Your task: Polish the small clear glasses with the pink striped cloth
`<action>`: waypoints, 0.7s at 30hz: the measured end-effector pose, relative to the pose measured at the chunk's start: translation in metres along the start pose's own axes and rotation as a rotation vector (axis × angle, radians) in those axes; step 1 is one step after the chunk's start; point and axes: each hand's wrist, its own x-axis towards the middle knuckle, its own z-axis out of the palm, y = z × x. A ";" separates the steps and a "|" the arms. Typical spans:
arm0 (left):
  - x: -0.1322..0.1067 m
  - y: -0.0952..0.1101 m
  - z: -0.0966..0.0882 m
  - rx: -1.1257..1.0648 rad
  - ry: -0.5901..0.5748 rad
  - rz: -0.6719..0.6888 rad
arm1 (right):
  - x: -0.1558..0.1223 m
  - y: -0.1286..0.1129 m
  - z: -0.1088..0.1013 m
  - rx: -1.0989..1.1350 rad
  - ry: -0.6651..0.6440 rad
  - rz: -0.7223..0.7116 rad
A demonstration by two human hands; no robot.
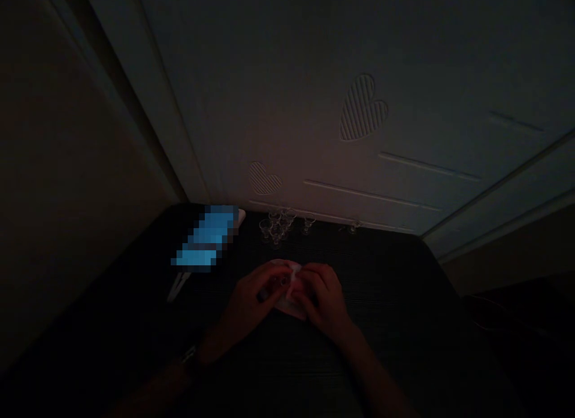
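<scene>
The scene is very dark. Both my hands meet over the middle of a dark table (pixel 395 322). My left hand (pixel 251 301) curls its fingers around a small glass (pixel 284 280), only dimly visible. My right hand (pixel 321 295) is closed on a pale pink cloth (pixel 290 304) that is pressed against the glass and hangs under both hands. A watch or band sits on my left wrist.
Several small clear glasses (pixel 276 226) stand in a group at the table's far edge, with two more (pixel 308 224) to their right. A glowing blue screen (pixel 207 244) lies at the left. A pale wall panel with heart shapes (pixel 362 109) rises behind.
</scene>
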 end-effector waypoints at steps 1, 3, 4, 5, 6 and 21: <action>0.000 -0.001 0.000 0.001 0.004 0.007 | 0.000 0.000 0.000 0.001 0.002 -0.005; -0.001 -0.003 0.001 -0.001 0.014 0.031 | 0.000 0.001 0.000 0.000 0.008 -0.018; -0.002 -0.004 0.001 -0.001 0.019 0.047 | 0.000 0.000 0.000 0.001 0.009 -0.020; -0.003 -0.004 0.002 0.001 0.024 0.065 | 0.000 0.000 0.000 0.003 0.008 -0.022; -0.004 -0.004 0.002 0.002 0.029 0.080 | 0.000 0.000 0.000 0.006 0.007 -0.021; -0.002 -0.002 -0.001 -0.012 0.011 0.026 | 0.007 -0.004 -0.008 0.024 -0.140 -0.109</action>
